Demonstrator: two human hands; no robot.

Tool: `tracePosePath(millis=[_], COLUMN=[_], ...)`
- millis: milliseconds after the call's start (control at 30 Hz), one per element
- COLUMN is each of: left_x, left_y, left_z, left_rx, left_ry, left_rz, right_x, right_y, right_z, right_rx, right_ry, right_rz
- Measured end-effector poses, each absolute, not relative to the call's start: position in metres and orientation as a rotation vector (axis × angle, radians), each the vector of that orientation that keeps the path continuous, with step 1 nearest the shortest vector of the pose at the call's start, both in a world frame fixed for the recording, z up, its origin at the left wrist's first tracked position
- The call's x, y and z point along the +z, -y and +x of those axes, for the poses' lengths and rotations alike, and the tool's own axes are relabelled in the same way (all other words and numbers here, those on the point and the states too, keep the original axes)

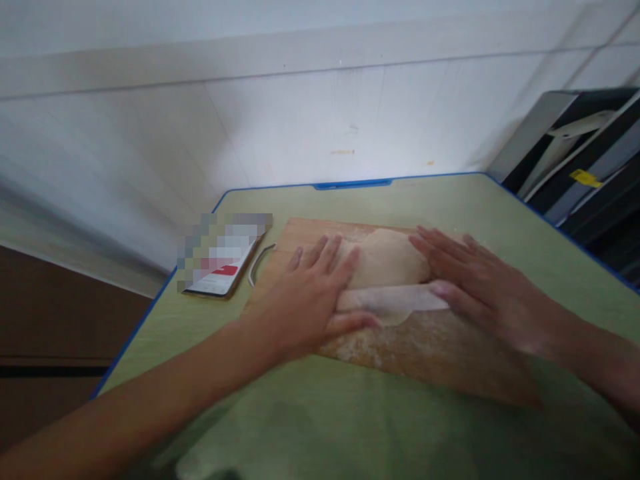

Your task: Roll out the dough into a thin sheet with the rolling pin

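Observation:
A pale rolling pin (393, 299) lies across a flattened sheet of dough (393, 257) on a floured wooden board (440, 363). Over the pin's left end rests my left hand (320, 290), fingers stretched and spread. My right hand (465, 280) lies over the other end with its fingers extended, slightly blurred. Both palms press on the pin rather than wrap round it, and they hide its ends. A little of the dough shows on the near side of the pin; the rest spreads out beyond it.
A phone (225, 267), partly pixelated, lies left of the board, near the board's curved metal handle (257, 263). The green table (425, 200) has a blue edge and stands against a white wall (300, 127). Dark and grey flat items (575, 153) lean at the right.

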State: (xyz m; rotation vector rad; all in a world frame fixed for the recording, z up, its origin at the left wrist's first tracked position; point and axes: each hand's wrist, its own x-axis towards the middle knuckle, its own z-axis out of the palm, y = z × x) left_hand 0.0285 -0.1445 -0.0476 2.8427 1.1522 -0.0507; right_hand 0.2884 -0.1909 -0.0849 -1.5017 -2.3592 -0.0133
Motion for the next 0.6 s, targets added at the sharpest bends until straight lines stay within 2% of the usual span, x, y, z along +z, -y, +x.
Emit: tracePosePath(millis=[133, 400, 533, 600], left_x=[-0.052, -0.049, -0.050, -0.052], left_y=[0.171, 0.115, 0.149, 0.161], left_z=[0.019, 0.038, 0.026, 0.021], left_rx=[-0.086, 0.043, 0.007, 0.019], left_ry=[-1.003, -1.250, -1.075, -0.974], left_rz=[2.890, 2.829, 2.872, 2.874], right_x=[-0.094, -0.086, -0.093, -0.095], right_y=[0.222, 0.175, 0.208, 0.222], right_z=[0.291, 0.294, 0.294, 0.294], right_rx=[-0.065, 0.165, -0.017, 0.016], right_ry=[2.435, 2.345, 2.402, 2.462], right_rz=[-1.441, -1.559, -1.478, -1.458])
